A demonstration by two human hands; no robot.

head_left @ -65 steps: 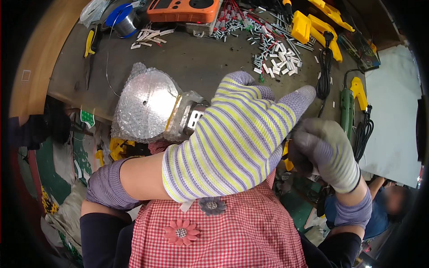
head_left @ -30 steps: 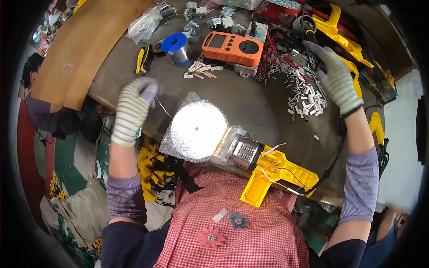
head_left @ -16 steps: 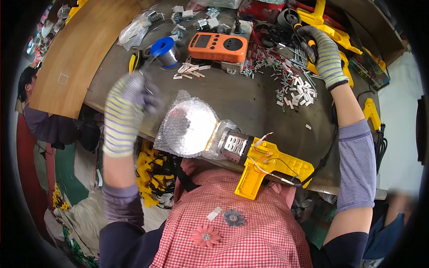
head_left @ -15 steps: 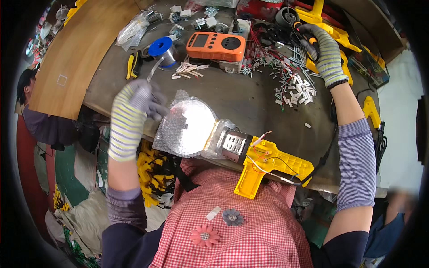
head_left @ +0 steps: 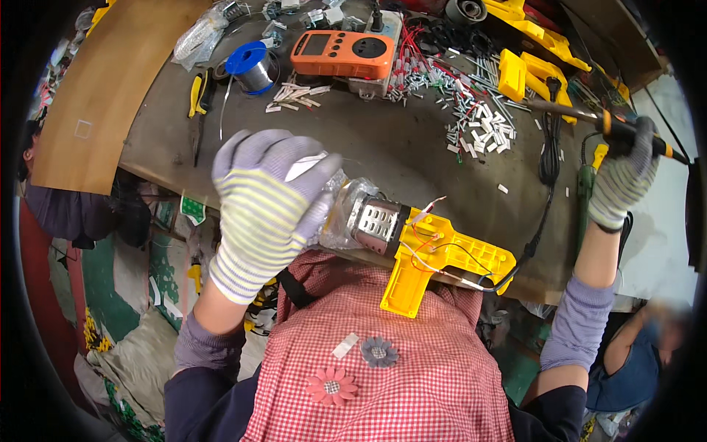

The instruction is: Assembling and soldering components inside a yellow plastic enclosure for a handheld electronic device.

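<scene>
My left hand [head_left: 269, 195], in a grey and yellow striped glove, curls over a bubble-wrapped disc [head_left: 329, 217] at the table's front edge, covering most of it. From the disc runs a perforated metal sleeve [head_left: 378, 222], joined to an open yellow pistol-grip housing [head_left: 449, 254] with loose wires showing inside. My gloved right hand [head_left: 626, 173] is closed round the black-and-orange handle of a soldering iron [head_left: 571, 110], at the far right. Its metal barrel points left, over the table.
A solder wire spool [head_left: 250, 68] and yellow-handled pliers [head_left: 197, 107] lie at left. Behind the work stands an orange meter [head_left: 342, 55]. White ceramic pieces [head_left: 486, 131] and screws are heaped at right, near yellow housings [head_left: 534, 77] and a black cord [head_left: 550, 155]. A person [head_left: 633, 361] sits at lower right.
My left hand has come down and right, from beside the solder wire onto the disc. My right hand has swung right and toward me with the soldering iron.
</scene>
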